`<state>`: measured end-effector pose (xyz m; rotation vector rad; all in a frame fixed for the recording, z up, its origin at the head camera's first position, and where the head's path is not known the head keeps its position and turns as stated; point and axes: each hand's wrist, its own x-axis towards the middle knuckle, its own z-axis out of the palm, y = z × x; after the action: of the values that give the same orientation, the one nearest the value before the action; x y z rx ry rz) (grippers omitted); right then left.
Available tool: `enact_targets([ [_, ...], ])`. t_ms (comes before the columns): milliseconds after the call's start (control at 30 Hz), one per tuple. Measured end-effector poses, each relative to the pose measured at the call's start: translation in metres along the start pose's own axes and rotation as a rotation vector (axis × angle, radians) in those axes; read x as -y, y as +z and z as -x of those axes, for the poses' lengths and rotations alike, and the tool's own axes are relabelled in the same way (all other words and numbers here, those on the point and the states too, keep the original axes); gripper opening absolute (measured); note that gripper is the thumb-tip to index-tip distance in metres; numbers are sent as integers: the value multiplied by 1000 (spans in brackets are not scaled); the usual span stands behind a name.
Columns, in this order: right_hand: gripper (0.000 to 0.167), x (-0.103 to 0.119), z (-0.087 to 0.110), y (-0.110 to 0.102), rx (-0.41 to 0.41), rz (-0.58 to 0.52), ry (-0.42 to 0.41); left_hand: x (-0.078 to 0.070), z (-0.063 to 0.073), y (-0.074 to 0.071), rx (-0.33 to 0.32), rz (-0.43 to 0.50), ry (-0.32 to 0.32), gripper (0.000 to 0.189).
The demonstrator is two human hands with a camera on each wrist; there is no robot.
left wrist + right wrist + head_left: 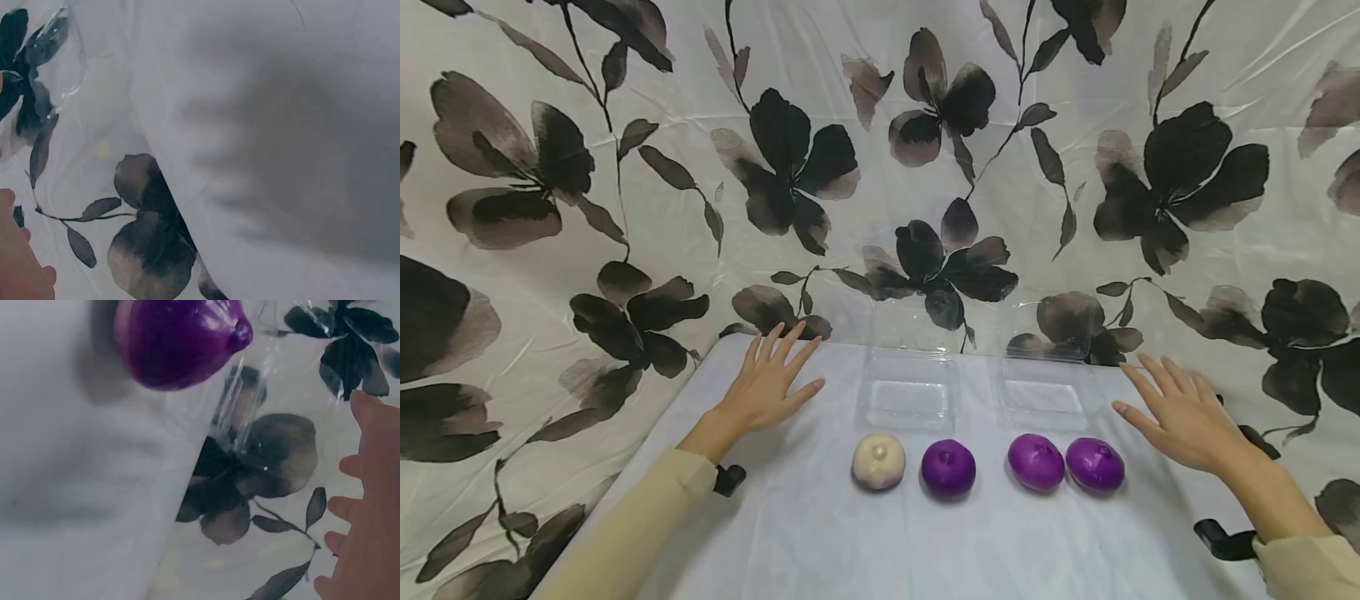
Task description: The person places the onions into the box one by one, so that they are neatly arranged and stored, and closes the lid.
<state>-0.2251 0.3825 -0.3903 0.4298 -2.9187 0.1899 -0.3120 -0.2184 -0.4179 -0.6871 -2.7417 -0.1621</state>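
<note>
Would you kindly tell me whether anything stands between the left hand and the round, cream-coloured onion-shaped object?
Nothing visible does: in the head view, only white tabletop shows between the left hand and the round, cream-coloured onion-shaped object. The nearer clear plastic container sits behind that object, beside the direct path.

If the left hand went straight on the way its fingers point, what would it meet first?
The left hand would probably meet the floral cloth beyond the white tabletop; the nearest clear container seems off to the right of its line. Depth is hard to judge from the head view.
</note>
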Motion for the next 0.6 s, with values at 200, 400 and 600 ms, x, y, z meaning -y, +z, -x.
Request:
enact_targets([
  [200, 72, 11, 1, -1, -88, -22, -82, -7, 7, -2, -22, 86, 18, 75],
  [400, 70, 19, 0, -1, -130, -72, -122, -12, 11, -3, -55, 137, 30, 75],
  [600, 71, 27, 2, 0, -139, -134, -142, -16, 16, -1, -86, 201, 44, 75],
])
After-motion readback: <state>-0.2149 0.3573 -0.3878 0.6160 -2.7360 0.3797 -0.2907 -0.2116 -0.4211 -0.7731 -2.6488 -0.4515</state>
